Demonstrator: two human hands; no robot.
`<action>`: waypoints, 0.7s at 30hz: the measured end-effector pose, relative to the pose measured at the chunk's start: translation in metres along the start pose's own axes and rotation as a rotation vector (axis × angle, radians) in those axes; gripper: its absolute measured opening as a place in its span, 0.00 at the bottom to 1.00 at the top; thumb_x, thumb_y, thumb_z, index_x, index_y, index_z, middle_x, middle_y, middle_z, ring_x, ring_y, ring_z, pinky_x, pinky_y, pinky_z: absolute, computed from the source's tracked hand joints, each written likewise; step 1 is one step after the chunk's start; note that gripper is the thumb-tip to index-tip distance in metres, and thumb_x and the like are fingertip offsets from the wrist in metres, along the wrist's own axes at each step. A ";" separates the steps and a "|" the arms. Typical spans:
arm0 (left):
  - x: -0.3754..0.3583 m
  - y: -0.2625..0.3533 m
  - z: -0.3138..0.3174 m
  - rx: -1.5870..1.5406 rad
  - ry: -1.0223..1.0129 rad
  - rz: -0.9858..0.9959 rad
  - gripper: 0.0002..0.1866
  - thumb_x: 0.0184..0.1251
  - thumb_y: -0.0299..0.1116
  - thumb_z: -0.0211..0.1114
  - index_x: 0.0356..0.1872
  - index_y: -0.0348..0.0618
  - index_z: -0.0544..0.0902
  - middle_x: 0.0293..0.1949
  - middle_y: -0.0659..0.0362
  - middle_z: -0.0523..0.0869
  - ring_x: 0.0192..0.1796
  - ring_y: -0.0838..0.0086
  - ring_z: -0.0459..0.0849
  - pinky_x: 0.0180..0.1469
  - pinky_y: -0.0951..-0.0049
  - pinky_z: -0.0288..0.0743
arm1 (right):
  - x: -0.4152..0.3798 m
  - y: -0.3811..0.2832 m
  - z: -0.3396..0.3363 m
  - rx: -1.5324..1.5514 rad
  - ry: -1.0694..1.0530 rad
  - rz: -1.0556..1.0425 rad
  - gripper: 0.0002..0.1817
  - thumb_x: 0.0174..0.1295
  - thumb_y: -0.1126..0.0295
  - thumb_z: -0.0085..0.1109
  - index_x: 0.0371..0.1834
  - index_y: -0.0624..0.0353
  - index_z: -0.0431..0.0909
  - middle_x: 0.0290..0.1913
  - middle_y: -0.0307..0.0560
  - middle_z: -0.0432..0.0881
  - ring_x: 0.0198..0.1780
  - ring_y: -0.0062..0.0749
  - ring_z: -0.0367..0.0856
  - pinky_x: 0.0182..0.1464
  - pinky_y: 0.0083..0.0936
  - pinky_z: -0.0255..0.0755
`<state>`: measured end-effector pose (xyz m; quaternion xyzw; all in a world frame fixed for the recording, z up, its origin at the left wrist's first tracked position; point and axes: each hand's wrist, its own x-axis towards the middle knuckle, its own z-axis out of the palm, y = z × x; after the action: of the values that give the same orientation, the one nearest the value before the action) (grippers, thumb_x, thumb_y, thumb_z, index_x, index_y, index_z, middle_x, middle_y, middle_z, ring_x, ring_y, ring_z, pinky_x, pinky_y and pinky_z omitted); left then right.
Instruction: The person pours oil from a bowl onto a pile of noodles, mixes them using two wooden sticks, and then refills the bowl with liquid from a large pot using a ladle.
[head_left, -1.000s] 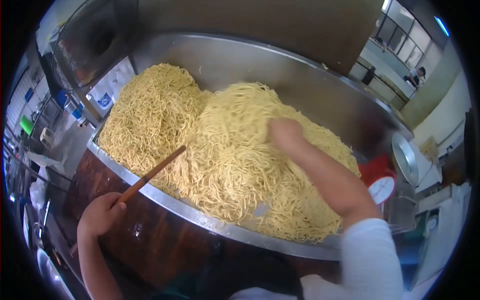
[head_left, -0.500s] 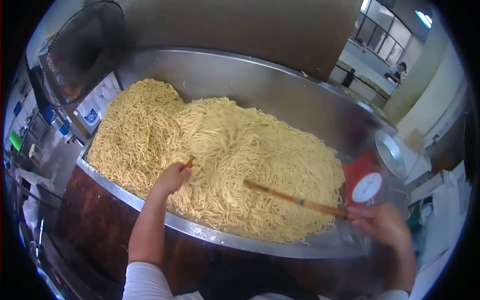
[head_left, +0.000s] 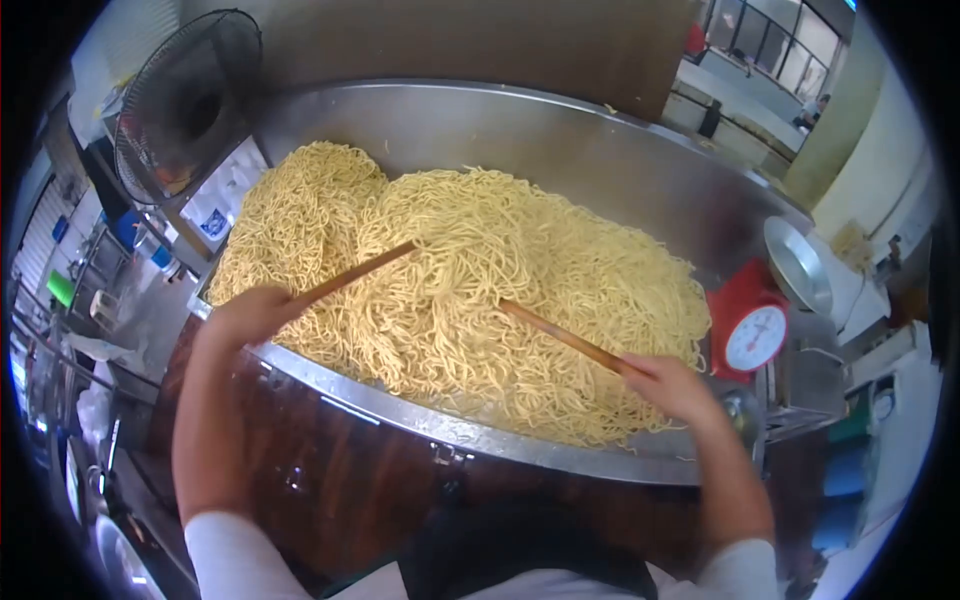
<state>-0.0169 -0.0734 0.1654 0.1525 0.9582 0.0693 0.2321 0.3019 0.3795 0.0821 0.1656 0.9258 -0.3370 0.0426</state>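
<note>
**Left hand drawn back from the noodles, right hand swung inward**

Since the earlier frame, our left hand (head_left: 255,312) has backed off toward the near rim, baring more of its stick; our right hand (head_left: 668,388) has come in from beside the scale. Pale yellow noodles (head_left: 460,330) lie heaped in a long, shiny steel trough (head_left: 420,424). Progress: middle and right portions spread lower and broader; the left portion stands as a taller mound, a crease between. We judge the loosening partial; how much remains, we cannot tell. Left fingers grip a long brown wooden stick (head_left: 350,275), tip at the middle noodles. Right fingers grip a second brown wooden stick (head_left: 565,337), tip also there. Beyond the right end: red dial scale (head_left: 752,335), round metal pan (head_left: 800,265). Beyond the left: black caged fan (head_left: 190,105).
</note>
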 end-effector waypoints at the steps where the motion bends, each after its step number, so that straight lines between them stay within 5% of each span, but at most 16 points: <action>1: -0.037 -0.032 -0.001 0.030 0.032 0.030 0.27 0.71 0.55 0.60 0.38 0.36 0.86 0.27 0.52 0.85 0.34 0.64 0.85 0.39 0.60 0.76 | -0.031 0.016 -0.028 0.204 -0.078 0.144 0.21 0.67 0.63 0.64 0.61 0.57 0.81 0.33 0.40 0.86 0.33 0.20 0.80 0.38 0.23 0.75; 3: -0.088 -0.079 0.007 -0.233 -0.132 -0.128 0.24 0.69 0.52 0.63 0.38 0.36 0.86 0.31 0.51 0.87 0.36 0.63 0.86 0.41 0.60 0.78 | -0.088 0.021 -0.085 0.276 -0.093 0.352 0.20 0.66 0.67 0.65 0.60 0.60 0.82 0.31 0.35 0.84 0.31 0.15 0.77 0.35 0.18 0.72; 5: -0.100 -0.082 0.023 -0.403 -0.216 -0.298 0.23 0.67 0.51 0.64 0.39 0.37 0.86 0.33 0.49 0.88 0.37 0.62 0.87 0.43 0.60 0.78 | -0.131 0.033 -0.121 0.243 -0.041 0.315 0.19 0.65 0.70 0.65 0.59 0.61 0.83 0.30 0.34 0.83 0.30 0.15 0.76 0.34 0.17 0.71; 9: -0.027 -0.029 0.095 0.124 -0.003 -0.029 0.20 0.68 0.46 0.59 0.49 0.40 0.84 0.43 0.45 0.88 0.48 0.49 0.86 0.53 0.53 0.78 | -0.163 -0.026 -0.142 0.295 0.099 0.284 0.19 0.63 0.73 0.65 0.57 0.65 0.83 0.30 0.34 0.83 0.31 0.15 0.76 0.35 0.19 0.72; 12: 0.032 0.051 0.128 0.066 -0.033 0.131 0.21 0.71 0.48 0.55 0.51 0.41 0.84 0.48 0.43 0.87 0.53 0.48 0.85 0.56 0.51 0.76 | -0.172 -0.070 -0.141 0.086 0.237 0.173 0.19 0.59 0.76 0.67 0.55 0.63 0.84 0.29 0.40 0.85 0.30 0.22 0.79 0.36 0.23 0.72; 15: 0.044 0.140 0.143 0.194 0.030 0.352 0.17 0.71 0.37 0.53 0.48 0.40 0.86 0.46 0.44 0.88 0.50 0.50 0.87 0.52 0.52 0.80 | -0.166 -0.105 -0.126 -0.284 0.321 -0.011 0.21 0.51 0.76 0.70 0.52 0.54 0.87 0.30 0.54 0.85 0.29 0.46 0.82 0.35 0.32 0.74; 21: 0.065 0.216 0.168 0.273 -0.032 0.597 0.16 0.72 0.41 0.54 0.45 0.42 0.85 0.42 0.46 0.89 0.47 0.51 0.88 0.49 0.52 0.80 | -0.066 -0.149 -0.080 -0.901 0.093 -0.015 0.16 0.63 0.64 0.61 0.55 0.46 0.83 0.25 0.48 0.80 0.28 0.48 0.84 0.30 0.44 0.76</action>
<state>0.0626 0.1621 0.0333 0.4577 0.8677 0.0026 0.1941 0.3168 0.3052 0.2467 0.1389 0.9822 0.1073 0.0663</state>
